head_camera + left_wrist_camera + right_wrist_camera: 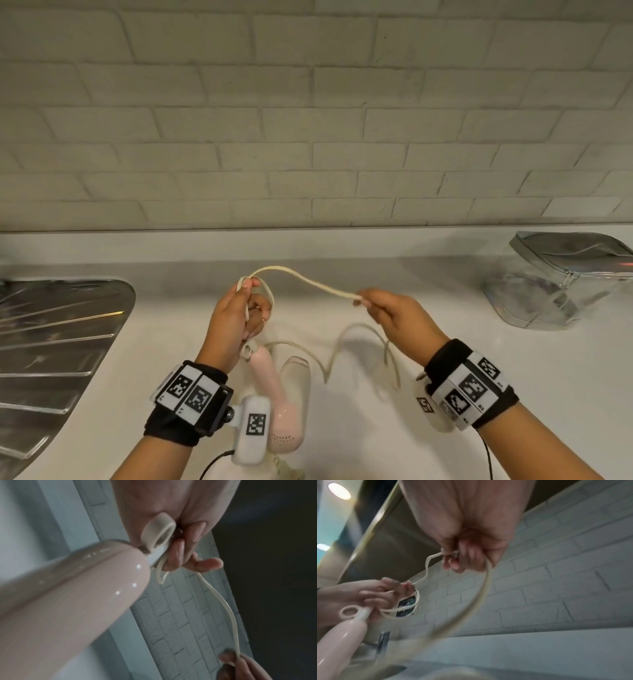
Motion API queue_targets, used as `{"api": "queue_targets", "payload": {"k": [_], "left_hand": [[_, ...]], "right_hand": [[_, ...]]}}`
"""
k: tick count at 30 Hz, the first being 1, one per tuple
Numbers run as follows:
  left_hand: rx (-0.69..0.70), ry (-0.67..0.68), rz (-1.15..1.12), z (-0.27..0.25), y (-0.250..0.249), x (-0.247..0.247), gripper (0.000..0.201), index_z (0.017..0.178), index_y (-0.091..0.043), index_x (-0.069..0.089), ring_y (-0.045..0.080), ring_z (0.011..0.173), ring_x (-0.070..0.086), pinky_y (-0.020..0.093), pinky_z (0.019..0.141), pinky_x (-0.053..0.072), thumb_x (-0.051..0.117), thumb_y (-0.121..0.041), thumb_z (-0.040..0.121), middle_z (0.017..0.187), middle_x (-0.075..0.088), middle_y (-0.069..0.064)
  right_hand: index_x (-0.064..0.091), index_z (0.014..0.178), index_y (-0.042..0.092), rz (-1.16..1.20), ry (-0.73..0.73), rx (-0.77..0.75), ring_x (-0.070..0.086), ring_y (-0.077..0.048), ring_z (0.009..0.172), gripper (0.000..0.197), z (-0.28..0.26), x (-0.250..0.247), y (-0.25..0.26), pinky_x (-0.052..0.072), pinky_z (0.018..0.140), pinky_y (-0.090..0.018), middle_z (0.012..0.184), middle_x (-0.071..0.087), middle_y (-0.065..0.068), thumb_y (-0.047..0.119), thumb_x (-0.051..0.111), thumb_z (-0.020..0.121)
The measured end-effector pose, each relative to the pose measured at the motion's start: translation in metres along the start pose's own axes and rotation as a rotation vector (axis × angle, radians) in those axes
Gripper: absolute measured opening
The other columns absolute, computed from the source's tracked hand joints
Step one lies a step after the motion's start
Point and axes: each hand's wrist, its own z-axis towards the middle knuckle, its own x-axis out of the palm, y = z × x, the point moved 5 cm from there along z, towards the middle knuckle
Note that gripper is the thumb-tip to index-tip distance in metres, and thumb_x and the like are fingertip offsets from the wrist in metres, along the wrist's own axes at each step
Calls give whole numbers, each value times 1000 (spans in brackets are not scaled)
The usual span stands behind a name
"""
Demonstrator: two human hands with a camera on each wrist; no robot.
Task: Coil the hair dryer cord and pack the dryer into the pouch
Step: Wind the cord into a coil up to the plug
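Above the white countertop [376, 428]: holding both hands raised, a span of cord stretching between them.
Left hand [236, 318]: gripping, fingers curled, the handle end of the glossy pink plastic hair dryer [274, 387] together with small loops of the flat cream-coloured cord [308, 279].
Right hand [394, 315]: pinching the cord between thumb and curled fingers, slack trailing below in loose curves onto the counter.
Hair dryer: hanging nose-down beneath the left hand, over the counter.
Clear plastic zip pouch [561, 284]: sitting far right on the counter, well apart from both hands.
Ribbed steel draining board [51, 342]: lying at far left.
Pale brick-tiled wall [308, 120]: standing behind.
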Motion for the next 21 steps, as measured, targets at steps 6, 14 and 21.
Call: {"api": "queue_targets", "payload": {"k": [6, 14, 21], "left_hand": [[-38, 133, -63, -7, 1, 22, 30, 83, -14, 51, 6, 24, 21, 14, 32, 22, 28, -25, 98, 51, 63, 11], [23, 238, 19, -12, 5, 51, 23, 99, -18, 46, 16, 44, 56, 26, 59, 51, 30, -33, 94, 80, 75, 11], [100, 291, 269, -12, 5, 60, 27, 116, -34, 47, 0, 77, 66, 17, 78, 49, 29, -30, 96, 68, 71, -13]], "right_hand": [[61, 99, 18, -336, 195, 300, 56, -26, 73, 25, 18, 32, -21, 36, 63, -27, 86, 65, -8, 11, 37, 93], [61, 102, 7, -636, 484, -43, 42, -26, 70, 24, 1, 77, 37, 15, 46, -26, 79, 51, -13, 7, 40, 90], [59, 89, 14, -364, 238, -297, 59, -26, 86, 24, -1, 33, 86, 41, 67, -30, 95, 67, -6, -2, 48, 76]]}}
